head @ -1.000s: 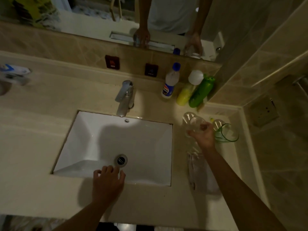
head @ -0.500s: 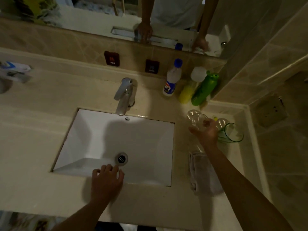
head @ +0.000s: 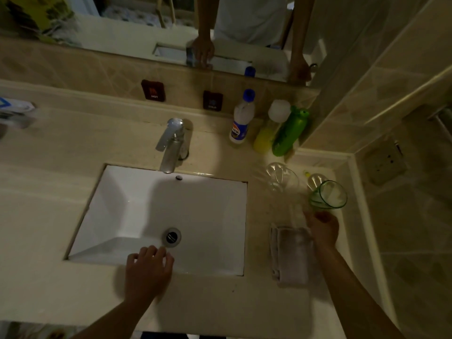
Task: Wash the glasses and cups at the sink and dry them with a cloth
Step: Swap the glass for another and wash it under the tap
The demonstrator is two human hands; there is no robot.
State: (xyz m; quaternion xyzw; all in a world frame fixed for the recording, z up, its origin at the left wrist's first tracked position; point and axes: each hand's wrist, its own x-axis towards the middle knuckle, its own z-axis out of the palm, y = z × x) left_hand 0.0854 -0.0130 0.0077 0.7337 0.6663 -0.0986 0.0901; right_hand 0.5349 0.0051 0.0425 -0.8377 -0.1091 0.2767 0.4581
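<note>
The right hand (head: 322, 228) is hovering with a loose, empty grip just short of the green glass (head: 329, 195); the left hand (head: 148, 270), empty, is resting on the sink (head: 146, 204) edge. The clear glasses (head: 281, 178) beyond the grip are crowding the worktop, risking knocks.

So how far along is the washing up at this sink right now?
Barely begun. Done: nothing visible; the sink looks dry and no water runs from the tap. In hand: the right hand reaches beside the green glass; the left hand rests on the sink edge. Left: the clear glasses and the cloth sit unused.
</note>
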